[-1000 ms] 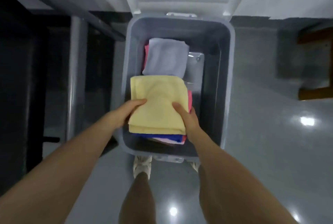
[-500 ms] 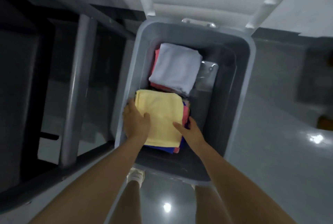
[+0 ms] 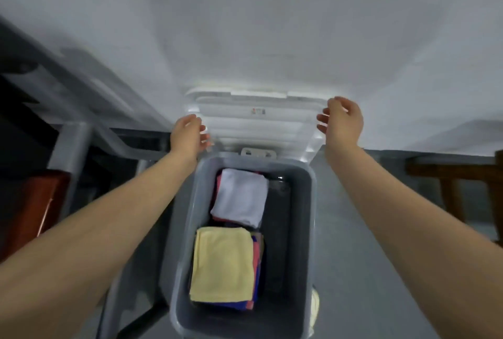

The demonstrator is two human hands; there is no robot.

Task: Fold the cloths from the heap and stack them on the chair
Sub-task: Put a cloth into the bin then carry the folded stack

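A grey plastic bin (image 3: 310, 229) stands on the floor below me. Inside it lie two stacks of folded cloths. A yellow cloth (image 3: 221, 265) tops the near stack, with blue and pink cloths under it. A pale lilac cloth (image 3: 241, 197) tops the far stack. The bin's white lid (image 3: 258, 126) stands upright against the wall behind it. My left hand (image 3: 187, 134) curls its fingers round the lid's left edge. My right hand (image 3: 343, 120) curls round the lid's upper right edge. Neither hand touches a cloth.
A white wall (image 3: 245, 25) rises behind the bin. A grey metal table frame (image 3: 70, 148) and a red-brown object (image 3: 32, 208) stand at the left. Dark wooden furniture (image 3: 462, 183) stands at the right on the grey floor (image 3: 367, 270).
Both hands have let go of the yellow cloth stack, now lying in the bin, and have risen to the sides of the upright lid. My view has tilted up toward the wall.
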